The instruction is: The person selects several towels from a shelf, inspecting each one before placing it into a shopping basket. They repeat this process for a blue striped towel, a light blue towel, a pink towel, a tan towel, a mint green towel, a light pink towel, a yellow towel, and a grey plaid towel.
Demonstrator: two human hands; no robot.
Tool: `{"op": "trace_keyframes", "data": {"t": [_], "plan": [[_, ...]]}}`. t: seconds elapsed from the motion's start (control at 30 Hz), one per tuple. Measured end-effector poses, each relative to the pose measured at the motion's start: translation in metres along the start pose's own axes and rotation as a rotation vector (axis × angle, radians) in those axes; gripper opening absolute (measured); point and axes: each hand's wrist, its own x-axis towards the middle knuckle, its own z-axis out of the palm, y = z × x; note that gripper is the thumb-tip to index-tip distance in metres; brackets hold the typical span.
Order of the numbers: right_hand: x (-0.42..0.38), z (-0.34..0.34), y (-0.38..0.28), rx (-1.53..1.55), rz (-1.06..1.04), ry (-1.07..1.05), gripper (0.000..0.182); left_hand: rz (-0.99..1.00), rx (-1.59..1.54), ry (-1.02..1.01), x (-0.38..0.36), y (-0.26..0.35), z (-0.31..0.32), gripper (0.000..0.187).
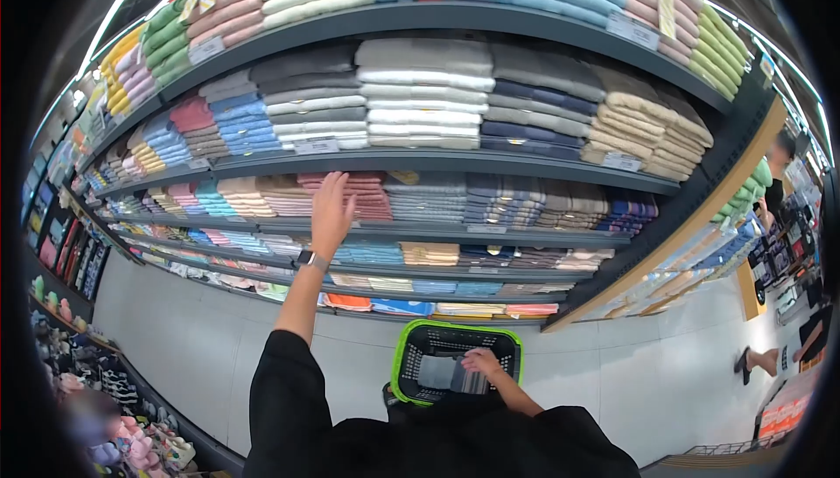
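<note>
My left hand (pixel 332 213), with a watch on the wrist, reaches to a shelf and rests against a stack of dusty red folded towels (pixel 367 195). Its fingers are stretched out and hold nothing visible. Low in the view, my right hand (pixel 481 362) is over a black basket with a bright green rim (pixel 405 347). Grey folded cloth (pixel 437 372) and a striped dark cloth (pixel 470 380) lie inside the basket. The right fingers are near the striped cloth, and whether they grip it cannot be made out.
Shelves (pixel 420 161) of folded towels span the view. A wooden-edged end panel (pixel 665 220) stands at right, with people beyond it. Plush toys (pixel 131 443) fill a display at lower left. Pale floor tiles (pixel 192 329) run below the shelves.
</note>
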Motion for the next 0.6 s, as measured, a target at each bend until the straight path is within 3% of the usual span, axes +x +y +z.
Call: {"op": "trace_keyframes", "data": {"t": [0.07, 0.13, 0.3, 0.43, 0.53, 0.6], "plan": [[0.004, 0.022, -0.028, 0.019, -0.056, 0.013, 0.026, 0.034, 0.079, -0.041, 0.0, -0.031, 0.002, 0.034], [0.009, 0.051, -0.064, 0.058, -0.105, -0.003, 0.027, 0.078, 0.059, -0.253, 0.008, -0.057, 0.005, 0.035], [0.013, 0.133, -0.197, 0.114, -0.395, -0.098, 0.03, 0.157, 0.06, -0.272, 0.019, -0.096, 0.008, 0.022], [0.019, 0.186, -0.3, 0.398, -0.559, -0.31, 0.039, 0.178, 0.107, -0.414, 0.02, -0.12, 0.019, 0.016], [0.023, 0.212, -0.345, 0.523, -0.573, -0.367, 0.049, 0.242, 0.013, -0.271, 0.016, -0.11, 0.006, 0.017], [0.027, 0.22, -0.362, 0.968, -0.372, -0.583, 0.06, 0.383, -0.156, 0.043, 0.007, -0.101, -0.005, 0.019]]}}
